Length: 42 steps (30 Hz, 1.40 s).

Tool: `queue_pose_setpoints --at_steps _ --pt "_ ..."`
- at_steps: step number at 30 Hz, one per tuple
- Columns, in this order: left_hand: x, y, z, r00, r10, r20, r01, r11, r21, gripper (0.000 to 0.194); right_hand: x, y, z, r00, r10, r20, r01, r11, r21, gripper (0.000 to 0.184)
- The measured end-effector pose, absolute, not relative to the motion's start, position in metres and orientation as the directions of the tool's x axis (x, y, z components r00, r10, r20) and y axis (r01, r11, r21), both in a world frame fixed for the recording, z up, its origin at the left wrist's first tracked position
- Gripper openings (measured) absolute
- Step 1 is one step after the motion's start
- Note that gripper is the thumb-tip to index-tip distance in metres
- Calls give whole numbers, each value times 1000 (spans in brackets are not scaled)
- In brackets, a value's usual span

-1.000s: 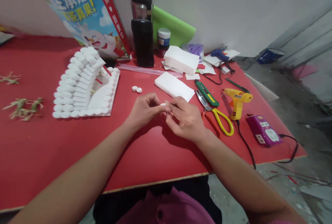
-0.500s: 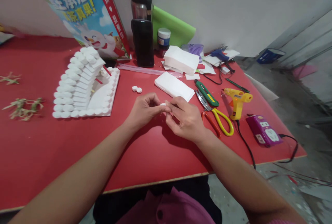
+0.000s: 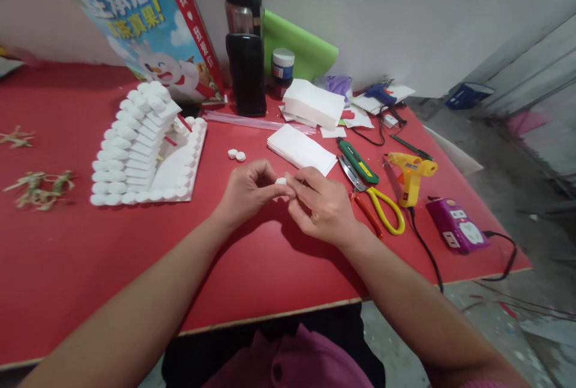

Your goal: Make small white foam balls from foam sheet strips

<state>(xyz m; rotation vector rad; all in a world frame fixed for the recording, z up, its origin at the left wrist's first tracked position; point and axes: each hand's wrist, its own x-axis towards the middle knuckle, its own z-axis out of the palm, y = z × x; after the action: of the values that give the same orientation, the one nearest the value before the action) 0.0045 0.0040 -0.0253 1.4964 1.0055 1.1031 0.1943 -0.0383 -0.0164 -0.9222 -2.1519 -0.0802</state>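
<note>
Between my fingertips is a small white paper roll [image 3: 281, 181], mostly covered by them. My left hand [image 3: 252, 190] pinches it from the left with thumb and forefinger. From the right, the fingers of my right hand [image 3: 319, 202] close on it too. Two similar white rolls [image 3: 236, 155] lie on the red table [image 3: 270, 268] just beyond my left hand. A stack of white paper strips [image 3: 301, 149] lies behind my right hand. Off to the left stands a white model [image 3: 148, 148] with stepped pieces, edged by rows of white rolls.
Right of my hands lie scissors [image 3: 373, 202], a green utility knife [image 3: 359, 160], a yellow glue gun [image 3: 410, 175] with a cord and a purple power strip [image 3: 458, 226]. A phone [image 3: 246, 76], a jar [image 3: 283, 64] and a printed board [image 3: 148, 28] stand at the back. Straw figures [image 3: 42, 189] lie far left.
The white roll has turned slightly between my fingers and shows more of its top. Both hands stay in nearly the same place.
</note>
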Motion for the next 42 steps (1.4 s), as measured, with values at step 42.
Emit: queue_pose_setpoints --at_steps 42 --pt "9 -4 -18 261 892 370 312 -440 842 22 190 -30 -14 21 999 -42 -162 -38 -986 27"
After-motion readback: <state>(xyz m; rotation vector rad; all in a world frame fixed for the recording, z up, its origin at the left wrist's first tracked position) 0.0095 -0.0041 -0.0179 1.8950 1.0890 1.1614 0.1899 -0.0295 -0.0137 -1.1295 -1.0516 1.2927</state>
